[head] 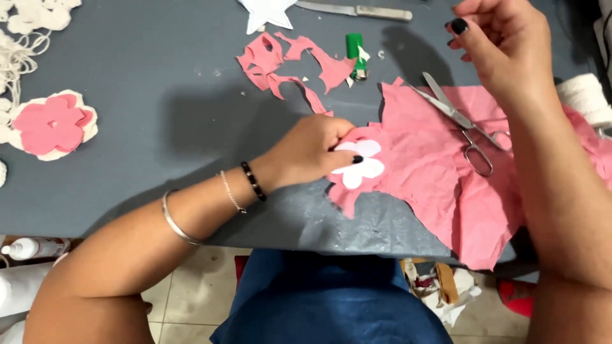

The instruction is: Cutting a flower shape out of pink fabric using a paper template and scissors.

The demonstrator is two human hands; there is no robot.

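My left hand [315,150] presses a white flower-shaped template [361,167] down onto a sheet of pink crumpled material [446,185] on the grey table [159,121]; thumb and fingers pinch the template against the sheet's left edge. My right hand [500,44] hovers above the table at the upper right, fingers loosely curled, holding nothing that I can see. Metal scissors [462,121] lie on the pink sheet between my two hands, below my right hand.
Pink offcuts [287,64] and a green lighter [357,56] lie beyond my left hand. A knife [357,11] and a white star cutout [264,13] sit at the far edge. A finished pink-and-cream flower [52,124] and cream yarn [25,38] are at the left.
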